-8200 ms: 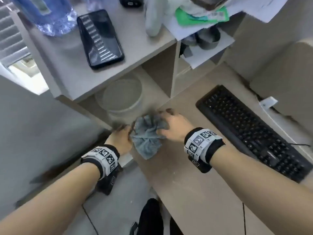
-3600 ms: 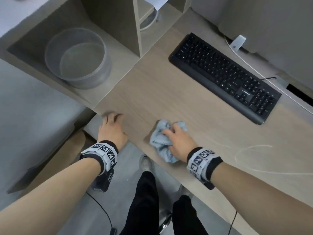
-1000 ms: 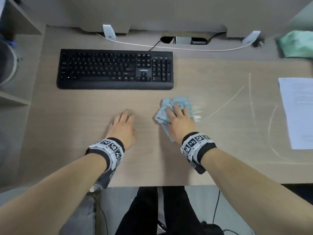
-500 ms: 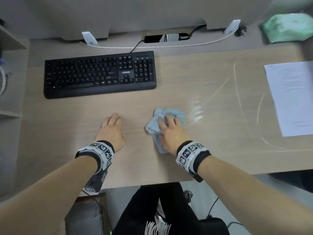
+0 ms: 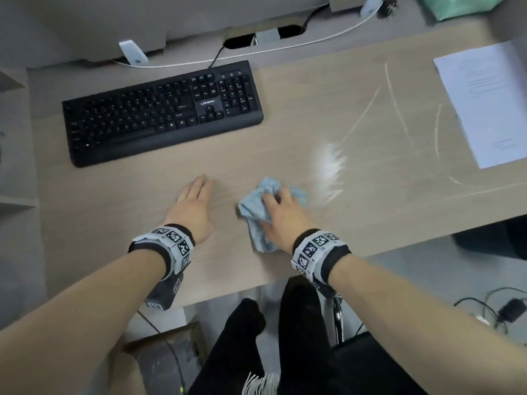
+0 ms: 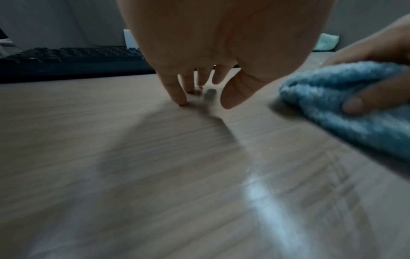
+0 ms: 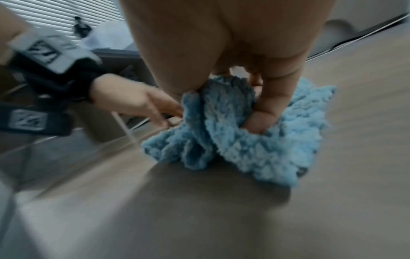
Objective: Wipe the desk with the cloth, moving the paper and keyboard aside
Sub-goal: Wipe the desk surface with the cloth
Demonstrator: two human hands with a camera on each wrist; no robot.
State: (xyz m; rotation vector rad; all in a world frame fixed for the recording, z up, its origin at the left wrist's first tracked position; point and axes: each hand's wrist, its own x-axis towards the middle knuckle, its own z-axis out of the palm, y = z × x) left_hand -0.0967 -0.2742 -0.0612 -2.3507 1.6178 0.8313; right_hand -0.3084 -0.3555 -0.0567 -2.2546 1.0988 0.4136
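A crumpled blue cloth (image 5: 256,206) lies on the wooden desk (image 5: 285,143) near its front edge. My right hand (image 5: 281,203) grips it and presses it down; in the right wrist view the thumb (image 7: 264,121) digs into the cloth (image 7: 255,150). My left hand (image 5: 196,195) lies flat on the desk left of the cloth, its straight fingers (image 6: 175,91) touching the wood. The black keyboard (image 5: 162,112) sits behind the left hand. The white paper (image 5: 484,104) lies at the desk's right edge.
White streaks (image 5: 399,109) and a wet smear (image 5: 330,163) mark the desk right of the cloth. A white cable (image 5: 285,47) runs along the back. A green pack (image 5: 456,7) is at the back right, shelves (image 5: 14,138) at the left.
My right hand has dragged the cloth toward the desk's front edge, away from the keyboard, leaving a wet smear. The left hand stays flat beside it.
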